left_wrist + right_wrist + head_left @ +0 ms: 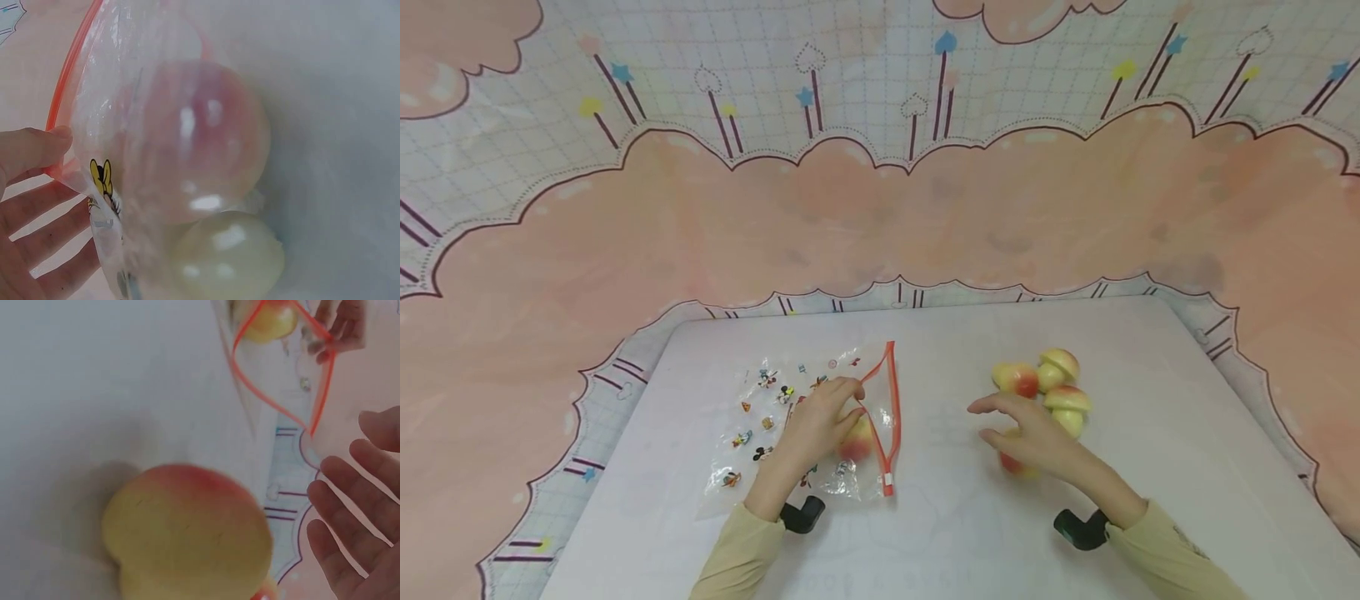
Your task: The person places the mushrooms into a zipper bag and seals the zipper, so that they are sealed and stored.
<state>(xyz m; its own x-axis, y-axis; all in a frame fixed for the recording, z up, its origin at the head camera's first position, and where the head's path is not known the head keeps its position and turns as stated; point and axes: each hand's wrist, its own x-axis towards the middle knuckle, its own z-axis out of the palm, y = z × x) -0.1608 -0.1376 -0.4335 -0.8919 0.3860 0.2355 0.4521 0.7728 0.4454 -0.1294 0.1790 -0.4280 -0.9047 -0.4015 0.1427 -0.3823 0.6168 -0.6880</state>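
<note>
My left hand (820, 425) pinches the red zip edge of a clear plastic zip bag (722, 467) printed with small cartoon figures. The thumb and index finger hold the bag's mouth apart, while the other fingers spread along its outside in the left wrist view. Inside the bag lies a toy mushroom (855, 443) with a red-yellow cap and pale stem. Over on the right, my right hand (1033, 433) hovers with fingers spread and nothing in its grasp. Beneath it is a similar mushroom (1018, 467), partly hidden by the hand.
Beyond my right hand sit more toy mushrooms: one lying on its side (1017, 379), one at the back (1059, 368) and one nearer (1067, 404). They rest on a white table (940, 533). A cloud-patterned cloth (880, 225) hangs behind it.
</note>
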